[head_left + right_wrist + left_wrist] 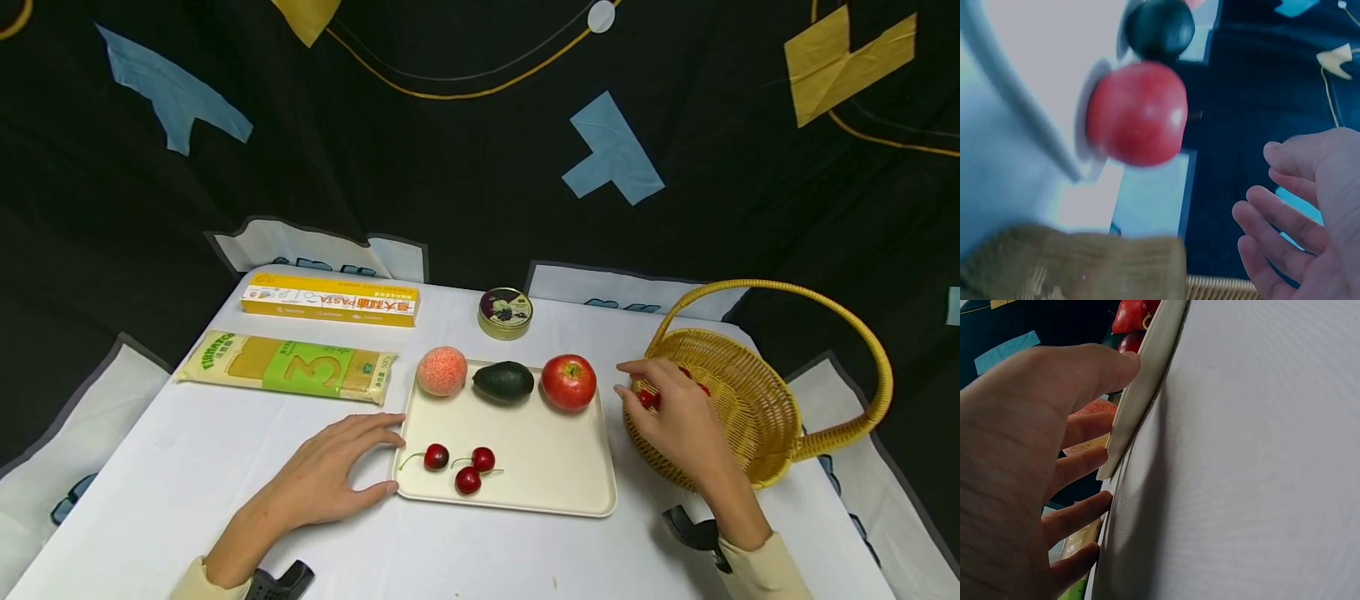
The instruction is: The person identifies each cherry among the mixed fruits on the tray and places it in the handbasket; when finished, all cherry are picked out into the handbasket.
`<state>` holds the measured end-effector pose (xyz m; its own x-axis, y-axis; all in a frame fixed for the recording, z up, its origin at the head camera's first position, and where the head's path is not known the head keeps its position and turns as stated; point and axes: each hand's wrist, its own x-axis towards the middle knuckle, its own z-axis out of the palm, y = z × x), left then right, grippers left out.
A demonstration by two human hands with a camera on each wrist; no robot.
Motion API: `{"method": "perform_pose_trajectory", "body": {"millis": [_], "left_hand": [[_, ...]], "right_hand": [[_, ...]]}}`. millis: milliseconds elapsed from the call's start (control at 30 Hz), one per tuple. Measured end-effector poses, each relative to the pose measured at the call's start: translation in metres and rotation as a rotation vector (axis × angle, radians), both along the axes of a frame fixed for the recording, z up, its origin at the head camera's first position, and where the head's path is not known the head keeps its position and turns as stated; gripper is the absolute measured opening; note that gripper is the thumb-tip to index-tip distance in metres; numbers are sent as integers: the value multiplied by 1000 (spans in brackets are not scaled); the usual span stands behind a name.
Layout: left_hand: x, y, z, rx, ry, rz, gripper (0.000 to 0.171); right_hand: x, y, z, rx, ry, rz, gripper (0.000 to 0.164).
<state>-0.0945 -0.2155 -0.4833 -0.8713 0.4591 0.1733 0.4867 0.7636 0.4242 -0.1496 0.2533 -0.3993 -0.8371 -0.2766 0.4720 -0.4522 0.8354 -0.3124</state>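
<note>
Fingers relaxed, the left hand [330, 471] touches the left edge of the tray [555, 467], holding nothing; right of the tray, the loosely bent right hand [681, 417], seemingly empty, is over the basket [761, 408]. Open bench [517, 554] fronts the tray.

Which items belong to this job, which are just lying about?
Likely in play:
cream rectangular tray, left hand at its edge
yellow woven basket, small red items inside, right hand over it
red stemmed cherries, round red apple, dark green avocado, round pinkish fruit, all on the tray

Apparently just lying about:
long yellow pasta box
flat green-labelled pasta packet
round gold tin
</note>
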Motion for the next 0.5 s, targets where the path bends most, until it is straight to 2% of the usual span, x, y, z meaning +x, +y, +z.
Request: {"method": "perform_pose_trajectory", "body": {"millis": [267, 500], "left_hand": [[0, -1, 0, -3, 2, 1, 45], [2, 1, 1, -4, 15, 6, 45]], "right_hand": [[0, -41, -6, 10, -23, 101, 35], [1, -70, -15, -4, -12, 255, 33]]}}
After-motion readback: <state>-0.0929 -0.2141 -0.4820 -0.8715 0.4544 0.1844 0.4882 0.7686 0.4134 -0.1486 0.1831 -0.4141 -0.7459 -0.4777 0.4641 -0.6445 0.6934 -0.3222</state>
